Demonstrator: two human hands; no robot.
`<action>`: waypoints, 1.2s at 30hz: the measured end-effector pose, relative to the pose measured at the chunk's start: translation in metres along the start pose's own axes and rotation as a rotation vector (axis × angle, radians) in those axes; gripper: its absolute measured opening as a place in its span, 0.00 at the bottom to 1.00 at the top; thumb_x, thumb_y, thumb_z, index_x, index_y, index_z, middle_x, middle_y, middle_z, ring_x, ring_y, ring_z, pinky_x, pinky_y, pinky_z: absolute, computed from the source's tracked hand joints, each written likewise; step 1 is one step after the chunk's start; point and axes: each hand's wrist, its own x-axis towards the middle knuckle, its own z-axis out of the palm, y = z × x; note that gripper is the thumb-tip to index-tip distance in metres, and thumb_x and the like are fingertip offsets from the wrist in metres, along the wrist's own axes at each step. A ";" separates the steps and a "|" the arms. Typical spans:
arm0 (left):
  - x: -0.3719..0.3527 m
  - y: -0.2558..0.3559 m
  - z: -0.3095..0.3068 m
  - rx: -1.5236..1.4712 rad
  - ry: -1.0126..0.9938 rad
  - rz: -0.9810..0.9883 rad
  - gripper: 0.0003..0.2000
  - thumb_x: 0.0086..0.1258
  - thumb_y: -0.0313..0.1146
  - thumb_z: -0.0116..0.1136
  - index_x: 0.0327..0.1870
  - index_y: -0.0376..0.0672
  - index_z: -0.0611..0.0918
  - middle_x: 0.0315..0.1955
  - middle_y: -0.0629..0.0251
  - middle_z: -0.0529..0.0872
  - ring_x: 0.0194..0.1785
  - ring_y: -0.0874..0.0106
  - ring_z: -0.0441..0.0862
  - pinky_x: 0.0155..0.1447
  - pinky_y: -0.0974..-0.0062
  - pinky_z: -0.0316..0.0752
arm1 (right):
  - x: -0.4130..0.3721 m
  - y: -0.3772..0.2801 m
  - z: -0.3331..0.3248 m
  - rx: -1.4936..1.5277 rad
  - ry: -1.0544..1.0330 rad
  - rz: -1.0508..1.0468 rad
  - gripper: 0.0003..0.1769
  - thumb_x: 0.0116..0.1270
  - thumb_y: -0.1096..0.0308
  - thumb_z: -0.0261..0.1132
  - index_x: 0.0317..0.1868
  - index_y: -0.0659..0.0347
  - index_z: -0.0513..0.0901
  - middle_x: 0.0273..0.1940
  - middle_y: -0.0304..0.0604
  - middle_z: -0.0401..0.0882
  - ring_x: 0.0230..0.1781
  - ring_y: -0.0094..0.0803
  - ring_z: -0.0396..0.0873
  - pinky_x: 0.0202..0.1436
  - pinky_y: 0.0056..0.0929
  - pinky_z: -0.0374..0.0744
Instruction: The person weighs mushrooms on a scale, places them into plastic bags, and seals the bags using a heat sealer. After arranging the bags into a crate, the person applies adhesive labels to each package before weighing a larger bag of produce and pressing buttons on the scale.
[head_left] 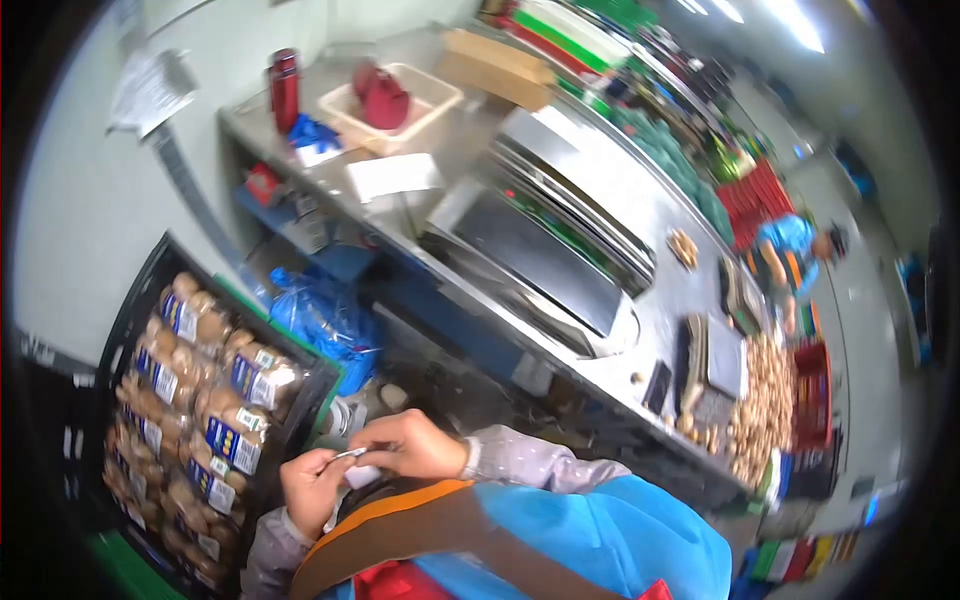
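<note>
My left hand (310, 488) and my right hand (412, 446) meet in front of my body, fingertips pinched on a small white strip (349, 454). It looks like a label or piece of paper, but is too small to be sure. Left of my hands is a black crate (322, 400) holding several clear-wrapped packs of round brown produce (215, 325), which looks like mushrooms. The packs carry blue and yellow labels and white barcode stickers.
A steel table bears a wrapping machine (540, 260), a cream tub (440, 95), a red flask (285, 90) and loose brown produce (760, 410). A blue plastic bag (325, 320) lies beneath. A co-worker (790, 250) stands at the far side, near red crates (752, 203).
</note>
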 end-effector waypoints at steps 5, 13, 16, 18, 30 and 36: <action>0.046 0.010 0.057 -0.029 -0.472 0.002 0.05 0.64 0.25 0.60 0.35 0.32 0.82 0.23 0.69 0.83 0.24 0.85 0.76 0.27 0.87 0.69 | -0.073 -0.001 -0.024 -0.131 0.482 0.113 0.10 0.56 0.72 0.69 0.39 0.64 0.83 0.31 0.47 0.83 0.29 0.33 0.81 0.35 0.26 0.78; 0.065 0.003 0.146 0.152 -0.849 -0.165 0.05 0.64 0.26 0.61 0.33 0.33 0.82 0.24 0.67 0.84 0.24 0.83 0.77 0.28 0.86 0.72 | -0.160 0.023 -0.017 -0.081 1.006 0.292 0.12 0.58 0.70 0.68 0.42 0.63 0.82 0.29 0.45 0.82 0.27 0.29 0.79 0.35 0.25 0.77; 0.065 0.003 0.167 0.204 -0.890 -0.183 0.05 0.64 0.26 0.61 0.31 0.34 0.82 0.23 0.66 0.83 0.23 0.84 0.77 0.27 0.87 0.71 | -0.173 0.031 -0.025 0.057 1.021 0.305 0.13 0.59 0.68 0.67 0.43 0.62 0.81 0.28 0.45 0.81 0.28 0.30 0.80 0.35 0.26 0.77; 0.070 0.008 0.178 0.276 -0.843 -0.225 0.05 0.64 0.26 0.61 0.29 0.34 0.81 0.22 0.66 0.83 0.23 0.83 0.77 0.27 0.87 0.72 | -0.177 0.035 -0.042 -0.006 0.958 0.291 0.17 0.58 0.66 0.68 0.47 0.62 0.79 0.27 0.47 0.80 0.28 0.33 0.80 0.37 0.29 0.77; 0.110 -0.019 0.274 0.282 -0.838 -0.331 0.05 0.65 0.24 0.57 0.28 0.35 0.78 0.24 0.62 0.83 0.22 0.78 0.79 0.24 0.85 0.73 | -0.505 0.024 -0.117 -0.677 2.521 0.574 0.15 0.54 0.67 0.72 0.29 0.59 0.71 0.27 0.33 0.66 0.28 0.23 0.62 0.33 0.24 0.66; 0.112 -0.010 0.350 0.512 -1.122 -0.214 0.06 0.62 0.25 0.60 0.25 0.34 0.80 0.17 0.69 0.80 0.19 0.83 0.74 0.24 0.85 0.65 | -0.593 -0.041 -0.096 -0.929 2.579 0.589 0.43 0.49 0.69 0.75 0.62 0.72 0.61 0.61 0.59 0.64 0.62 0.40 0.64 0.65 0.33 0.61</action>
